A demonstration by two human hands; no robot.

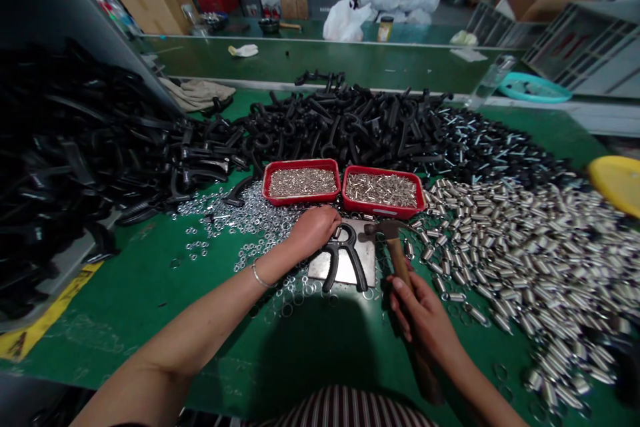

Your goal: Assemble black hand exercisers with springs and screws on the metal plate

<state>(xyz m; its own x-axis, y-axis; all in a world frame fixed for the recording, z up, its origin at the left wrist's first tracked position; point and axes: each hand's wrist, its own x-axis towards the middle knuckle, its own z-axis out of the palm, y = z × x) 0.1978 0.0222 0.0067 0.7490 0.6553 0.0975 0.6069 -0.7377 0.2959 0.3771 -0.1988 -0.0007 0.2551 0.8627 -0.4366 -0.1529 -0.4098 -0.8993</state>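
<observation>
Garment is showing narrow pale stripes on dark cloth. Slim silver-toned bangle is encircling the left wrist.

On bench: handgrip on plate, hammer to its right; two trays side by side behind; springs far right, washers left, handle heap behind trays.

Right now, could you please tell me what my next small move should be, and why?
I would probably ease the hammer left toward the looped top of the black handle piece on the metal plate, minding your left hand: your right hand holds the hammer with its head just right of the piece, while your left hand is at that top.
</observation>
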